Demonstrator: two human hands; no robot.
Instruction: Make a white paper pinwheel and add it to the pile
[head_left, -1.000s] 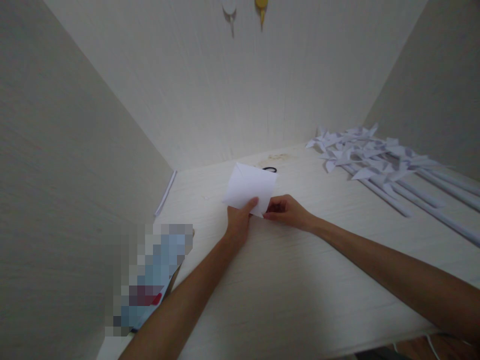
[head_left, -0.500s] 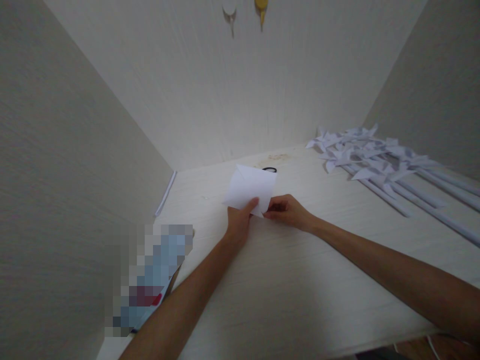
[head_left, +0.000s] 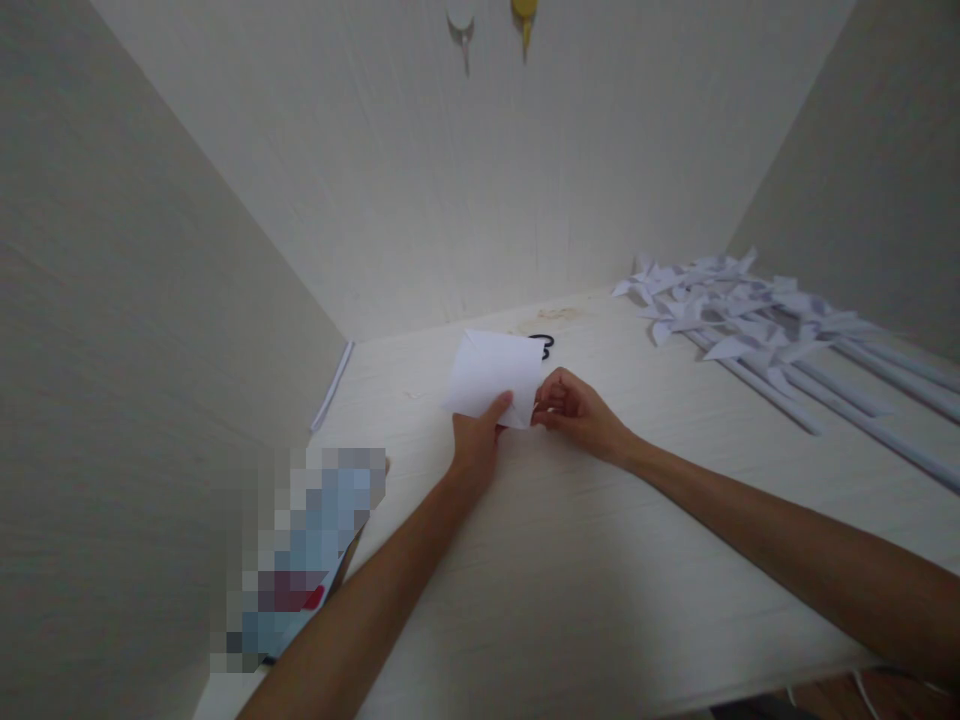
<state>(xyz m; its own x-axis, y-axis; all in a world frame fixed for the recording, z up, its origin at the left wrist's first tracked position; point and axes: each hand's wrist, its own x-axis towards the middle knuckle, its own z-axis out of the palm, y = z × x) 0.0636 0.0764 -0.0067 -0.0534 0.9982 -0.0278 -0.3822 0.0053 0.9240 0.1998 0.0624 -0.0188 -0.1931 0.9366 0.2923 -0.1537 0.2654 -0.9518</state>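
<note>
Left hand: my left hand (head_left: 477,442) pinches the near edge of the folded white paper (head_left: 491,375), thumb on top.
Right hand: my right hand (head_left: 576,412) nips the paper's right corner between its fingertips.
Paper: held tilted up, just above the middle of the tabletop (head_left: 570,560), towards its far edge.
Behind it: a black loop (head_left: 544,343).
Far right corner: paper pinwheels (head_left: 739,315) lying in a heap.

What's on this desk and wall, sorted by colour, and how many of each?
White: 3 - folded paper in both hands, pile of paper pinwheels (too tangled to count singly), wall hook
Yellow: 1 - wall hook
Black: 1 - small loop behind the paper
Total: 5
</note>
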